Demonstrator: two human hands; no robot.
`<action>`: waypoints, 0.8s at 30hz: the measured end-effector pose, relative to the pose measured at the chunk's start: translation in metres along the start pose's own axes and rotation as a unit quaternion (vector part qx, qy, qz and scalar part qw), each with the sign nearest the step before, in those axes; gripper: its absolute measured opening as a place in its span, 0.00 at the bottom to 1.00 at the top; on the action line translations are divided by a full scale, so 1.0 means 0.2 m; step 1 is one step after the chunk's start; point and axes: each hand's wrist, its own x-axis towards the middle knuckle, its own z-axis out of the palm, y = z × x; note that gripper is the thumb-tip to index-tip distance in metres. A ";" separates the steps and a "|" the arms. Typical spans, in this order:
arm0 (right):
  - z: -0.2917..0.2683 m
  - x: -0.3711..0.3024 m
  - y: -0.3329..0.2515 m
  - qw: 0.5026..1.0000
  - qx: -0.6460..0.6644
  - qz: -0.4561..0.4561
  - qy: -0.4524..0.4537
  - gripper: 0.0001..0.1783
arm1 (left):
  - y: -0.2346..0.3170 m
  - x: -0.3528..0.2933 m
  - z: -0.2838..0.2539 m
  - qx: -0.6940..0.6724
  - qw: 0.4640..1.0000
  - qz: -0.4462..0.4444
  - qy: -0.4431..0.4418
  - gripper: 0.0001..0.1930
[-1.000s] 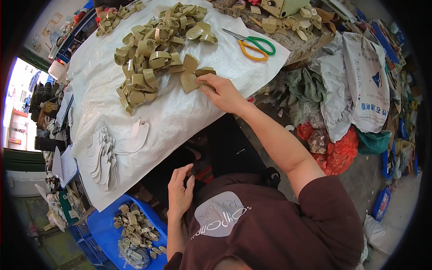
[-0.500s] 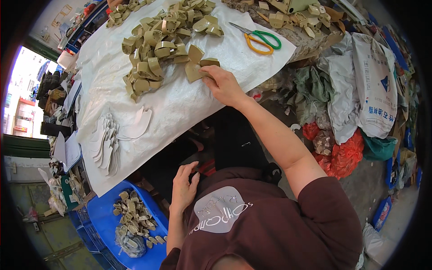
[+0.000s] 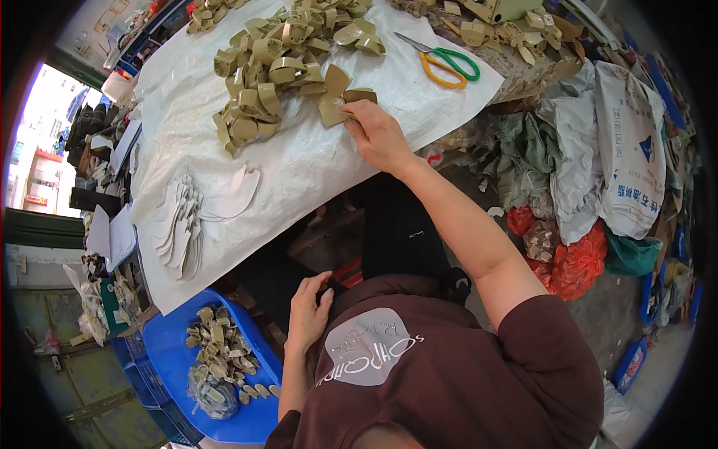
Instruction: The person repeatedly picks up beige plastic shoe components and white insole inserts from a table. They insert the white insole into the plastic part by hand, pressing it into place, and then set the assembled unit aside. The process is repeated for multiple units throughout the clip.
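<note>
Right hand is over the near edge of the desk, fingertips at the right edge of a khaki curved piece. Can't tell if those fingers are clamped on it or just touching; fingertips and piece edge overlap from this angle. The piece sits on the white sheet covering the desk, at the near right side of the main khaki pile. One lobe of it, or a second piece, sticks up behind; can't separate the two. Another darker khaki piece is just beyond the fingers.

Left hand is off the desk, low over the black trousers, next to the hem of the brown shirt. Its fingers are loosely bent, thumb apart from them.

Scissors lie on the sheet right of the pile, blades toward the far left, one handle green, one orange. Flat white pieces are stacked overlapping at the near left of the sheet. Blue bin is below that corner, with small khaki pieces and a filled clear bag in it. Red bag and white sack are off to the right.
</note>
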 end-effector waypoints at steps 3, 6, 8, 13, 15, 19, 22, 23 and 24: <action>-0.01 0.01 -0.01 1.000 -0.002 0.009 -0.011 0.12 | -0.01 0.00 0.02 -0.021 1.000 -0.007 -0.002 0.16; -0.01 0.01 -0.01 1.000 -0.006 0.012 -0.016 0.12 | 0.00 0.00 0.02 -0.019 1.000 -0.012 -0.009 0.16; 0.00 0.02 -0.02 1.000 -0.005 -0.003 -0.012 0.13 | 0.00 0.00 0.01 -0.010 1.000 0.001 -0.008 0.15; 0.00 0.00 -0.01 1.000 -0.011 -0.013 0.007 0.13 | -0.03 0.02 0.04 -0.036 0.999 -0.019 -0.027 0.15; -0.01 0.00 -0.01 1.000 -0.010 -0.016 0.009 0.13 | -0.06 0.03 0.04 -0.044 0.998 -0.026 -0.033 0.15; -0.01 0.01 -0.01 1.000 -0.007 -0.013 0.000 0.13 | -0.06 0.07 0.02 -0.040 0.998 -0.029 -0.043 0.15; -0.01 0.00 -0.02 1.000 -0.005 -0.009 0.001 0.13 | -0.04 0.10 0.01 -0.030 0.999 -0.019 -0.041 0.15; -0.02 0.00 -0.03 1.000 -0.005 -0.007 0.002 0.13 | -0.04 0.11 0.01 -0.029 0.999 -0.015 -0.039 0.15; -0.02 0.01 -0.03 1.000 -0.005 -0.004 -0.002 0.13 | -0.05 0.11 0.02 -0.032 0.998 -0.023 -0.044 0.15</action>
